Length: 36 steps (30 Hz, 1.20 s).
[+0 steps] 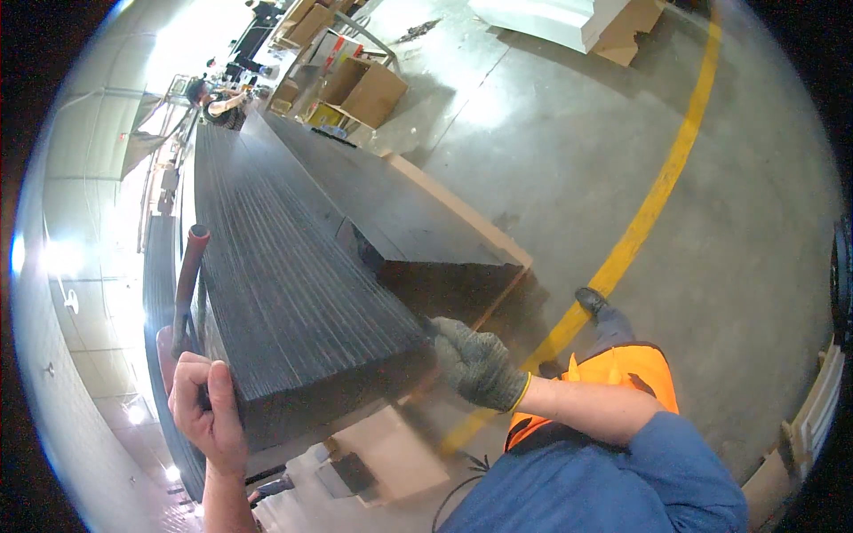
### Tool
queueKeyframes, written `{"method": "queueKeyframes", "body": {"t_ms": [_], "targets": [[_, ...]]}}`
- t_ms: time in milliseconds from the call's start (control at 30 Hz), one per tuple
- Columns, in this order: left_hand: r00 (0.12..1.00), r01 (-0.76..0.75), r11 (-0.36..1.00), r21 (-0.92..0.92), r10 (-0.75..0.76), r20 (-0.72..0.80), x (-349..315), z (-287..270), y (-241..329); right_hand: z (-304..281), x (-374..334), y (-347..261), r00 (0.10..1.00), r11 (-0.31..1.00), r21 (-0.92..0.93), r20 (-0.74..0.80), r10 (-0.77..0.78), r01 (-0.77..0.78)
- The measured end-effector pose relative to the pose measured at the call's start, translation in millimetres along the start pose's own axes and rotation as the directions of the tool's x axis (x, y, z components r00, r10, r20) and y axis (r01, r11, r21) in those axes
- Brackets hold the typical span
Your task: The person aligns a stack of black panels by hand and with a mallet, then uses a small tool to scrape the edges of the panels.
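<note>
A tall stack of dark thin sheets (293, 284) fills the middle of the view and runs from about 6 o'clock up toward 11 o'clock, its near end face turned toward us. We see our left hand (206, 410), bare, at 7 o'clock on the near left corner of the stack; its fingers curl together around the edge, with the thumb lying along the end face. Our right hand (478, 362), in a grey knit glove with a yellow cuff, sits at 5 o'clock on the near right corner; its fingers are pressed together and bent over the stack's upper edge. Whether the fingertips reach under any sheet, we cannot tell.

Just left of the stack, at 8 o'clock, a red tubular handle (188, 275) stands close beside the left hand. A second, lower dark stack (400, 218) lies at 1 o'clock from the first, resting on a flat brown board (462, 209). At 12 o'clock sit open cardboard boxes (364, 89). A yellow floor line (662, 186) curves from 1 o'clock down to 5 o'clock across the grey concrete floor (569, 142). Below the right forearm, at 4 o'clock, we see an orange vest (622, 369) and a dark shoe (591, 300).
</note>
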<state>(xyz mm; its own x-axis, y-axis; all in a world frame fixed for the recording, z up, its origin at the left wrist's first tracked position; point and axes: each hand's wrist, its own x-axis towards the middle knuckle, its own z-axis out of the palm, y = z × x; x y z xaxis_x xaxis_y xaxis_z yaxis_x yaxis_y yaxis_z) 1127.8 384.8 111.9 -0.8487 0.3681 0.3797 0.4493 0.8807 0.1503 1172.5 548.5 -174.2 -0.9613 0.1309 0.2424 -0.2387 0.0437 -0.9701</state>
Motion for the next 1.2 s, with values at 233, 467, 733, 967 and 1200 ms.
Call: {"method": "queueKeyframes", "body": {"t_ms": [233,467,733,967,1200], "targets": [[1.000,0.000,0.999,-0.033,0.000,-0.010,1.1,1.3,-2.6,-1.6,2.9,2.2,0.955,0.934,-0.209,0.006,-0.296,0.291],[0.996,-0.080,0.996,-0.033,0.078,-0.043,6.1,-3.5,5.2,-23.3,47.3,-43.7,0.947,0.952,-0.074,-0.100,-0.305,0.298],[0.994,0.111,0.790,-0.603,-0.104,0.046,-8.8,3.1,-25.8,-8.8,131.0,-198.1,0.618,0.545,-0.339,0.163,-0.769,0.767],[0.967,0.215,0.709,-0.672,-0.249,0.047,-11.1,0.5,-27.0,14.1,143.9,-225.6,0.389,0.378,-0.137,0.534,-0.751,0.916],[0.905,0.291,0.548,-0.785,-0.423,0.041,-12.7,-1.2,-26.7,10.0,210.2,-242.0,0.277,0.574,0.379,0.603,-0.748,0.725]]}}
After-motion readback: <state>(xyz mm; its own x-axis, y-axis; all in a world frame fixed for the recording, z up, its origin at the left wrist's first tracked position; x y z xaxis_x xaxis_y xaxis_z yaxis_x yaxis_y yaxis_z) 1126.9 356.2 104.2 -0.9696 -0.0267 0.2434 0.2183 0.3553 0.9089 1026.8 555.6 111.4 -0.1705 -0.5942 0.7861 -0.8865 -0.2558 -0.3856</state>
